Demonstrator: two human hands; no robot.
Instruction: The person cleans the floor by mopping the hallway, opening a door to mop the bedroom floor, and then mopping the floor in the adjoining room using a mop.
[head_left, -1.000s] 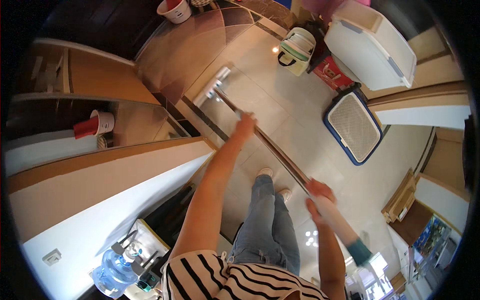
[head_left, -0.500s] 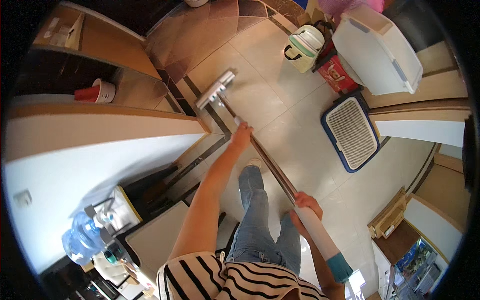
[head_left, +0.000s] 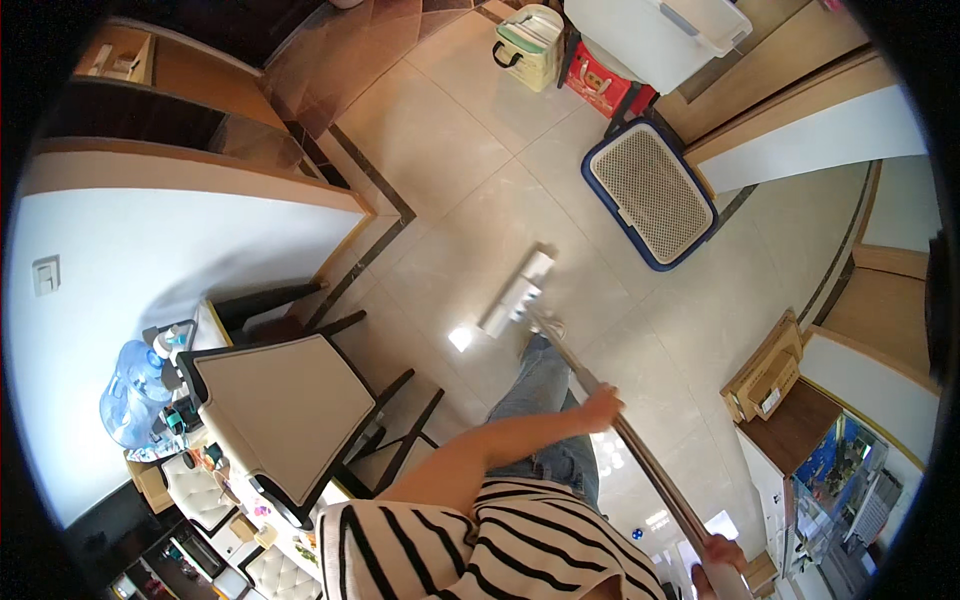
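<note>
A mop runs slantwise across the tiled floor [head_left: 455, 180], with a pale rectangular head [head_left: 517, 292] and a long metal pole [head_left: 655, 470]. Its head rests on the tiles just ahead of my foot and looks slightly blurred. My left hand [head_left: 601, 408] is closed around the middle of the pole. Farther down, near the lower right edge, my right hand [head_left: 720, 563] grips the pole's near end at its white handle [head_left: 728, 583]. Part of that hand and the end of the handle are cut off by the picture's edge.
A blue-rimmed tray with a grid [head_left: 655, 195] lies right of the mop head. Behind it stand a red box [head_left: 600, 82], a pale yellow bag [head_left: 530, 50] and a whitish plastic bin [head_left: 640, 35]. A chair [head_left: 280, 410] stands left; cardboard boxes [head_left: 765, 370] sit right.
The mop head has come back from the far floor by the dark tile strip toward my feet. Both hands, still on the pole, have moved right and nearer. The view has shifted too.
</note>
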